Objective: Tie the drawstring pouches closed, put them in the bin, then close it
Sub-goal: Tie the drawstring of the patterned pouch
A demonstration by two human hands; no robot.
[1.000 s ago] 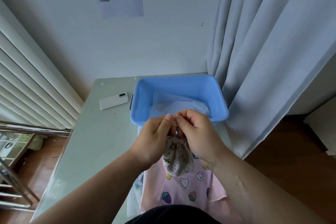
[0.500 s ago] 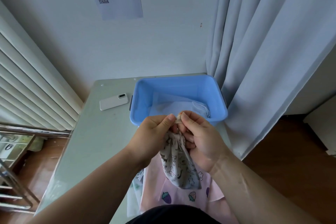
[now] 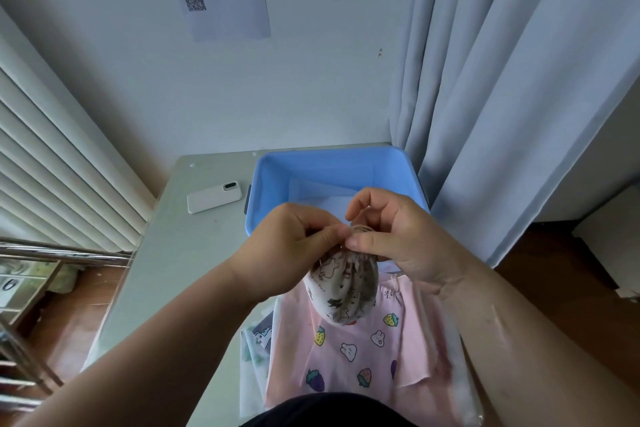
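A beige drawstring pouch (image 3: 341,288) with small animal prints hangs in the air over the table's near half, its mouth gathered. My left hand (image 3: 291,250) pinches the drawstring at the pouch's top. My right hand (image 3: 391,236) pinches the same cord right beside it, thumb tips nearly touching, with a loop of cord by its fingers. Behind the hands stands the open blue bin (image 3: 332,170) with white material inside. A pink pouch (image 3: 363,350) with fruit and bunny prints lies flat on the table below the hanging one.
A white phone (image 3: 214,197) lies on the grey table (image 3: 180,253) left of the bin. Grey curtains (image 3: 485,97) hang close at the right, white blinds at the left. Another printed white cloth (image 3: 254,343) peeks out left of the pink pouch.
The pouch has bunched up and risen again after hanging longer half a second ago. My right hand's fingers have lifted and spread, with a cord loop now showing at them.
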